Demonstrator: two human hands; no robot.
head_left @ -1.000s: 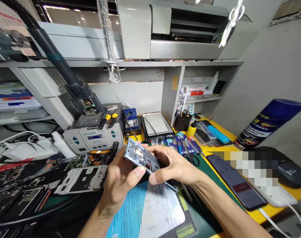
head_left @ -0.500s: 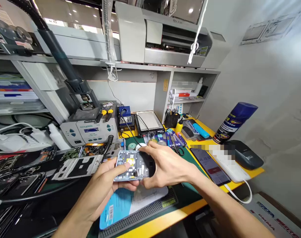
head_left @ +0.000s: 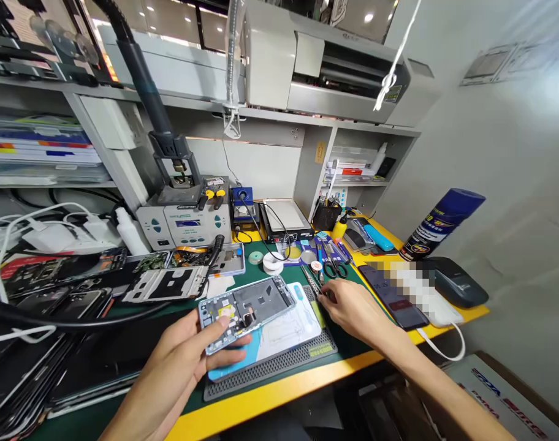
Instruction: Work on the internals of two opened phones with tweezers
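Observation:
My left hand (head_left: 185,355) grips an opened phone frame (head_left: 247,311) by its near end, holding it flat above the blue and white sheet (head_left: 279,334) on the grey work mat (head_left: 270,364). The frame's inner side faces up, with a yellow patch and small parts showing. My right hand (head_left: 353,309) is off the frame and rests on the green mat to the right, its fingertips at a thin metal tool (head_left: 312,283) lying there. I cannot tell if the fingers have closed on the tool.
A rework station (head_left: 185,222) and hot plate (head_left: 282,217) stand at the back. Phone frames and boards (head_left: 164,283) lie left, scissors (head_left: 334,264) and tape rolls (head_left: 274,262) behind. A dark phone (head_left: 392,294), spray can (head_left: 440,223) and black device (head_left: 458,285) sit right.
My right hand let go of the phone frame and moved right to the tools on the mat. My left hand alone holds the frame, lowered and laid flatter. The view shifted.

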